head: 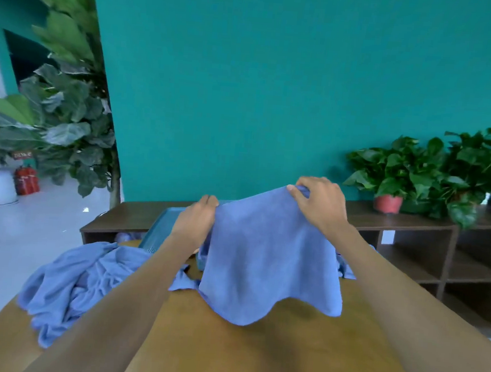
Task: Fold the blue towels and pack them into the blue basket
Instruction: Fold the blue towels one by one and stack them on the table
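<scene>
Left hand [196,221]: raised over the counter; the towel's upper left corner is pinched between curled fingers and thumb.
Right hand [317,204]: held higher than the left; the upper right corner is pinched, fingers curled over the edge.
Towel [265,255]: blue, held up by its two top corners between the hands; it is spread flat and hangs down, its wavy lower edge touching the counter.
Pile [75,284]: more blue towels, crumpled, lying on the left part of the counter, partly hidden by the left forearm.
Basket [158,232]: blue, seen behind the left hand at the far side of the counter; most of it is hidden by the towel.
Counter [254,351]: wooden, rounded edges.
Shelf [409,251]: dark wood, behind the counter against a teal wall; a red pot [387,203] with a plant is seen on top.
</scene>
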